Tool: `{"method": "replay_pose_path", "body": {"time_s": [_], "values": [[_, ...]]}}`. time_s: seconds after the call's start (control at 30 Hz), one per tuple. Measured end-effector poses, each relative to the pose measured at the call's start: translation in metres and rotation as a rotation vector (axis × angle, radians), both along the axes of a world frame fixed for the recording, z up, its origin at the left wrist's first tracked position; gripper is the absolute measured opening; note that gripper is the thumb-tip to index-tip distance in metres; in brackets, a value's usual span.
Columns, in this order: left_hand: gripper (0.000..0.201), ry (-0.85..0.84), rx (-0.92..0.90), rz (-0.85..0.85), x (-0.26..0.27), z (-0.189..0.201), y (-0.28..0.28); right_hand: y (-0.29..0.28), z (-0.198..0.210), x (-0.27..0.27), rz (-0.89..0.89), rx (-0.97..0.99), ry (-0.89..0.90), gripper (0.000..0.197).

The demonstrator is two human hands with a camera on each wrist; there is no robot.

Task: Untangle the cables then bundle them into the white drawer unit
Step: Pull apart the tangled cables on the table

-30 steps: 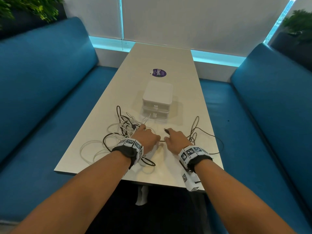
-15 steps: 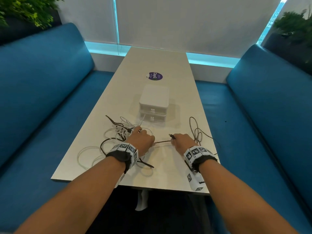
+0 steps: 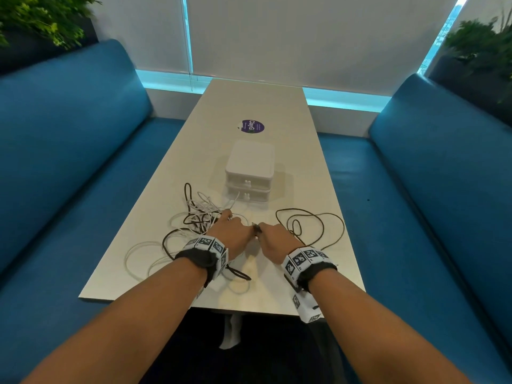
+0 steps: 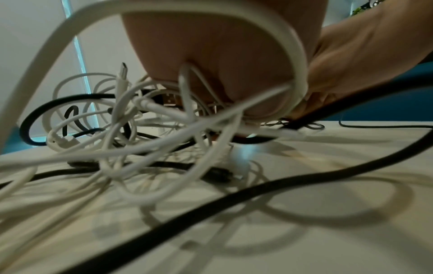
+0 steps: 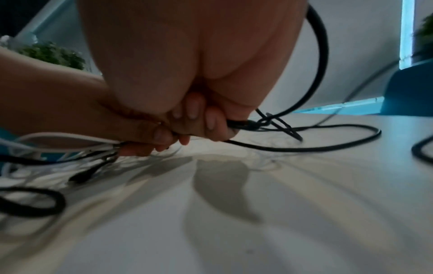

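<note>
Cables: white-black tangle; left hand grips white strands, right hand grips black cable.

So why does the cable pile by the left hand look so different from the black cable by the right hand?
The cable pile mixes white and black cables in a knot; the black cable is a single colour. The pile is tangled; the black cable lies in loose open loops. Both rest on the table, and each is gripped by a hand: left hand, right hand.

A purple round sticker on the table reads "ClayG".
</note>
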State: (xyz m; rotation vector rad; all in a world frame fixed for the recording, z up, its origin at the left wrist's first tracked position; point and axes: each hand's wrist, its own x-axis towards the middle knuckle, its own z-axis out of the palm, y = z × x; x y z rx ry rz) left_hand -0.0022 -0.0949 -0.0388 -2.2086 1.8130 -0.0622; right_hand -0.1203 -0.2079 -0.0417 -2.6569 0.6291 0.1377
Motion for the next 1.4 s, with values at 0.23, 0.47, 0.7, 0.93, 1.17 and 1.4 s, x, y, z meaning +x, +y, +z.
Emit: {"method": "replay_pose_path", "body": {"time_s": [0.23, 0.47, 0.7, 0.93, 1.17, 1.4], "values": [[0.019, 0.012, -0.027, 0.049, 0.007, -0.008, 0.003, -0.007, -0.006, -0.006, -0.016, 0.121, -0.001, 0.021], [0.026, 0.026, -0.045, 0.062, 0.013, -0.011, 0.006, -0.036, -0.006, -0.032, -0.144, 0.023, 0.023, 0.027], [0.015, -0.013, -0.049, 0.026, 0.018, -0.015, 0.013, -0.062, -0.001, -0.041, -0.380, -0.067, 0.143, 0.030], [0.023, 0.015, -0.054, 0.033, 0.007, -0.010, 0.003, -0.004, 0.007, -0.008, -0.134, -0.039, -0.068, 0.033], [0.022, 0.025, -0.118, 0.052, 0.008, -0.007, 0.009, 0.005, 0.000, 0.003, -0.045, 0.102, -0.001, 0.021], [0.030, 0.050, -0.138, 0.082, 0.014, -0.008, 0.010, -0.024, 0.006, -0.019, -0.175, 0.049, 0.076, 0.024]]}}
